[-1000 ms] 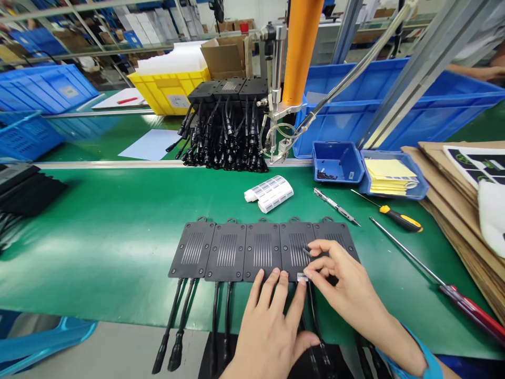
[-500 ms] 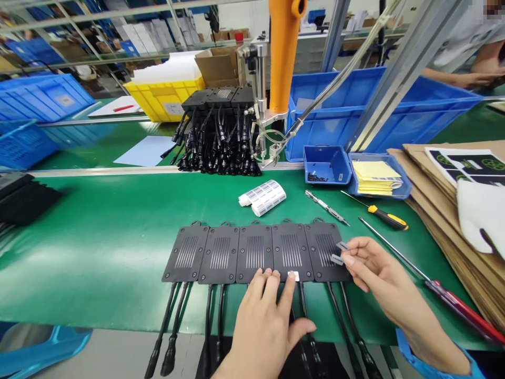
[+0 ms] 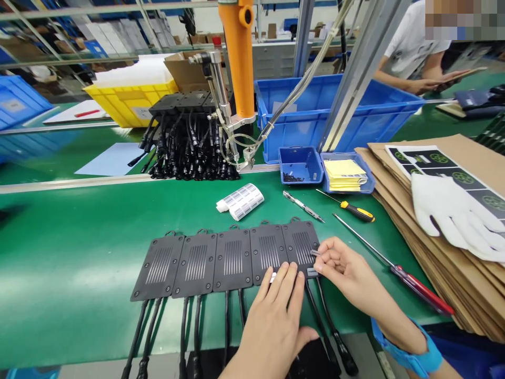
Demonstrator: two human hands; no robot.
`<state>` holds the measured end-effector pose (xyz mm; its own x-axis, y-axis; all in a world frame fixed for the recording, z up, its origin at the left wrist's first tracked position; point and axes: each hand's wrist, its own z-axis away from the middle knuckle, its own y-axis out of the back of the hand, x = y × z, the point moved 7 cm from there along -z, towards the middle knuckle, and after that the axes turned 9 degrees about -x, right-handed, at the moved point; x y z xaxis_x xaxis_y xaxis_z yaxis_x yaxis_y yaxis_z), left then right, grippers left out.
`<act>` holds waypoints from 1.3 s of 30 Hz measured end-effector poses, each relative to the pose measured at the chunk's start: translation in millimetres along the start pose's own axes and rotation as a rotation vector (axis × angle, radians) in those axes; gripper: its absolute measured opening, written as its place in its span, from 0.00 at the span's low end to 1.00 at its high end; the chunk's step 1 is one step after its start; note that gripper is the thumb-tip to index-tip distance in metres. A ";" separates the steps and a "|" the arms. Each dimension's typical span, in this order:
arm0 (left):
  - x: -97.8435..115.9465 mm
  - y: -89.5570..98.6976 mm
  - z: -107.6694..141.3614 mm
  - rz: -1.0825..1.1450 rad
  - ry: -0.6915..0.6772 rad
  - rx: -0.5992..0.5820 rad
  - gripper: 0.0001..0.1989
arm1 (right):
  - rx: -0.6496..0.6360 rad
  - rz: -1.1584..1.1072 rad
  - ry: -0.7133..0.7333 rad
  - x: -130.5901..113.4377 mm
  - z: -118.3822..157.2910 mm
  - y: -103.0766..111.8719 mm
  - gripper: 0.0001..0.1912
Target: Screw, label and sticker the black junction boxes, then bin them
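Note:
Several black slotted plates (image 3: 232, 259) with cables stand side by side in a row on the green table (image 3: 79, 252). My left hand (image 3: 276, 310) lies with its fingers spread over the lower edges of the two rightmost plates; a white label (image 3: 273, 277) shows between its fingers. At the right end of the row, my right hand (image 3: 339, 266) pinches a small grey label (image 3: 315, 252) between thumb and fingers. Another small grey label (image 3: 312, 272) is at the lower edge of the rightmost plate, by my right thumb.
Beyond the plates are a label roll (image 3: 241, 201), a pen-like tool (image 3: 303, 206), a yellow-black screwdriver (image 3: 357, 211) and small blue bins (image 3: 300, 166). A red-handled screwdriver (image 3: 422, 289), cardboard sheets (image 3: 379, 173) and a white glove (image 3: 445, 205) lie right. A person (image 3: 414, 58) stands behind.
The view has shifted right. My left hand has moved right along the row, onto the rightmost plate. One grey label has come down to that plate's lower edge; my right hand still pinches the other.

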<state>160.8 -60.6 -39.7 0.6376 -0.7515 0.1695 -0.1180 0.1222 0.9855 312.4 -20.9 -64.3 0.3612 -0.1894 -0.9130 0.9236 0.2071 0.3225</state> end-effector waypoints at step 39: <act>2.1 -0.8 -5.8 0.046 0.045 0.031 0.40 | 0.153 0.322 0.104 -13.8 2.1 -4.4 0.10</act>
<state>166.7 -58.6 -40.1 0.6645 -0.7156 0.2152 -0.1711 0.1347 0.9760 303.5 -21.1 -52.6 0.6287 -0.0377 -0.7767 0.7761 0.0925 0.6238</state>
